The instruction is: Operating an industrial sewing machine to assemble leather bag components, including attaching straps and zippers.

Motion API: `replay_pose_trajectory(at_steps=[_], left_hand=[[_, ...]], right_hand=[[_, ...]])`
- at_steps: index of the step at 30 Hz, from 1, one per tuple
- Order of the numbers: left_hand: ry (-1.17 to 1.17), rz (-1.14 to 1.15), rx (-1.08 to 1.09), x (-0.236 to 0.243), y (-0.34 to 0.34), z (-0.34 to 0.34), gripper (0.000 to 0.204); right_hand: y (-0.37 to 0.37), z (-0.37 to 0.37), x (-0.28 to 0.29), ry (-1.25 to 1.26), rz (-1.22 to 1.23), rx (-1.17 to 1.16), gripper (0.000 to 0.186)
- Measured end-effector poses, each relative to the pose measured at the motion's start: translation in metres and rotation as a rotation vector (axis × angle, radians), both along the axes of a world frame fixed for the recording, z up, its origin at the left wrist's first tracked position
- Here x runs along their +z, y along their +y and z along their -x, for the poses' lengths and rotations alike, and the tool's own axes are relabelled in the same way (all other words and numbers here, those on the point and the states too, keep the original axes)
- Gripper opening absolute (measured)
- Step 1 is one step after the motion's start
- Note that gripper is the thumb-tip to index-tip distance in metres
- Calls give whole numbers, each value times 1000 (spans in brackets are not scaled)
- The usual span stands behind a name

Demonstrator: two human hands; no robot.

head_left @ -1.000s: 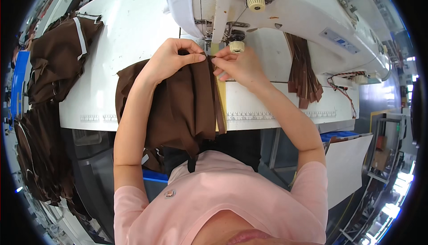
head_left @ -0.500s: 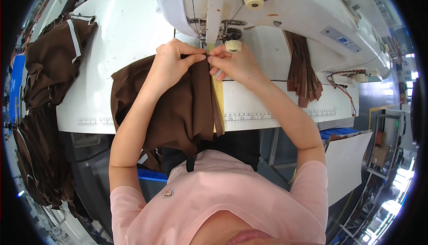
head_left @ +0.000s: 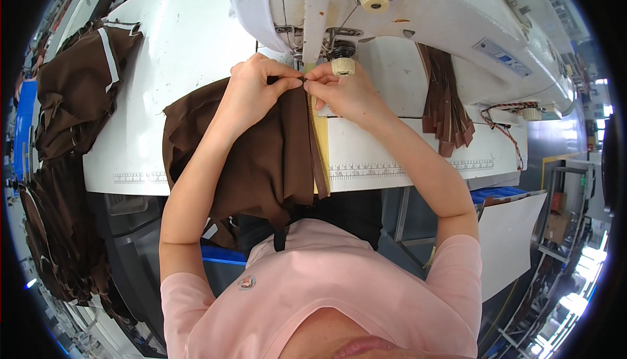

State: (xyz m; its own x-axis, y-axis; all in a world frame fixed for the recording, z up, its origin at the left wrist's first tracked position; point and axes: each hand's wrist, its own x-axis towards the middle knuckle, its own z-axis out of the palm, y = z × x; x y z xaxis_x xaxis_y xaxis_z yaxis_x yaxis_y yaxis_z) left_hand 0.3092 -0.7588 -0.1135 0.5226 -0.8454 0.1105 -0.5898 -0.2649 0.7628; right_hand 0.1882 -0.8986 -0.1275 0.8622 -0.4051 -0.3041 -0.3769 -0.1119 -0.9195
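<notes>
A brown fabric piece (head_left: 228,156) lies on the sewing table and hangs over its front edge. Along its right side runs a brown zipper tape (head_left: 317,143) with gold-coloured teeth, over a yellow strip (head_left: 321,127). My left hand (head_left: 256,91) pinches the fabric's upper right corner between thumb and forefinger. Right beside it, my right hand (head_left: 347,91) pinches the top end of the zipper tape, the fingertips of both hands nearly touching. Both hands are just in front of the needle area of the white sewing machine (head_left: 444,13); its cream tension knob (head_left: 343,66) partly covers my right fingers.
Several brown zippers (head_left: 444,104) lie in a bundle under the machine arm. Brown fabric pieces (head_left: 78,98) are heaped at the left edge, more hanging below. A twisted cord (head_left: 506,124) dangles at the right. A printed ruler (head_left: 372,171) follows the table's front edge.
Hands, fabric and zipper stay almost in place. The lower fingers of my right hand have curled in slightly.
</notes>
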Motion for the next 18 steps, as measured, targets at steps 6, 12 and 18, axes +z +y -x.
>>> replay_pose_trajectory(at_steps=[6, 12, 18], left_hand=[[-47, -136, 31, -1, -8, -1, 10], [23, -236, 161, -5, -14, -15, 16], [18, -197, 167, -11, -14, -23, 15]], right_hand=[[2, 8, -15, -149, 541, 7, 14], [7, 35, -13, -433, 1212, 265, 23], [9, 34, -4, -417, 1494, 386, 35]])
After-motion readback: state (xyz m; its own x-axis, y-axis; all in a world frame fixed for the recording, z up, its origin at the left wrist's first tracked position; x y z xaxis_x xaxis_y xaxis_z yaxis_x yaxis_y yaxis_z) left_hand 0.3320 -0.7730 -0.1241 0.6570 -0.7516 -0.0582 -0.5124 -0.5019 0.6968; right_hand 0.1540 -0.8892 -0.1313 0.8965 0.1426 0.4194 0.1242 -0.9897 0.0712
